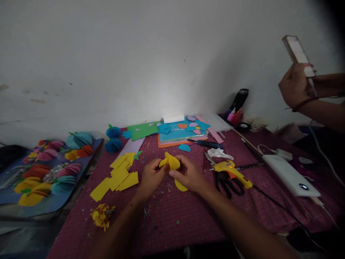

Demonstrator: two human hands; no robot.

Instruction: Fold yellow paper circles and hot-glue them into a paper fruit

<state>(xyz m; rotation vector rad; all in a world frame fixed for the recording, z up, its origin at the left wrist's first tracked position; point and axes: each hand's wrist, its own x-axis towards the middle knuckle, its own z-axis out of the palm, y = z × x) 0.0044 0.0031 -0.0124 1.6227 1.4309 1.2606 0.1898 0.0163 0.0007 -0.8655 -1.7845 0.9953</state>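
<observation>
The left hand (151, 176) and right hand (191, 175) pinch a folded yellow paper piece (170, 161) between them; uneven pressure could crease its thin, rounded flaps. The glue gun (229, 169), right of them, could burn a careless reach. Flat, rectangular yellow sheets (119, 177) lie leftward.

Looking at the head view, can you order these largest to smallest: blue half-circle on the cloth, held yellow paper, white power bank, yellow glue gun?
1. White power bank
2. Yellow glue gun
3. Held yellow paper
4. Blue half-circle
Nearness may affect apparent sizes.
</observation>
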